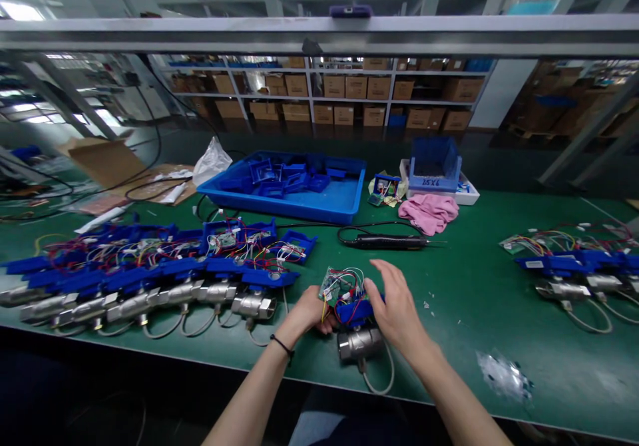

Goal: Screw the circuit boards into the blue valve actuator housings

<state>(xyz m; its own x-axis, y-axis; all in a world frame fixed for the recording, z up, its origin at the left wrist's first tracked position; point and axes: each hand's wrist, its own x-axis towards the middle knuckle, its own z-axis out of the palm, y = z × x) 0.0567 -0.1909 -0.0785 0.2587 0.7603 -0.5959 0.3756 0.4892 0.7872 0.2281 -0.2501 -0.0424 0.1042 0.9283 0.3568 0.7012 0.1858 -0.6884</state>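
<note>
In front of me a steel ball valve [362,345] with a blue plastic housing [358,311] on top rests near the table's front edge. Red, white and yellow wires run from the housing to a green circuit board [330,286], which stands tilted up. My left hand [313,309] is closed on the board's left side, its lower fingers tucked beside the housing. On the other side, my right hand [394,303] has its fingers stretched out, with the thumb close to the housing's right edge. Whether that thumb touches the housing I cannot tell. A grey cable [389,373] loops below the valve.
Several similar valve assemblies [184,293] line the left, and more [564,289] stand at right. Behind are a blue tray [279,208] of plastic housings, a black electric screwdriver [392,241], a pink cloth [429,214] and a blue bin [433,183]. A clear plastic bag [505,374] lies front right.
</note>
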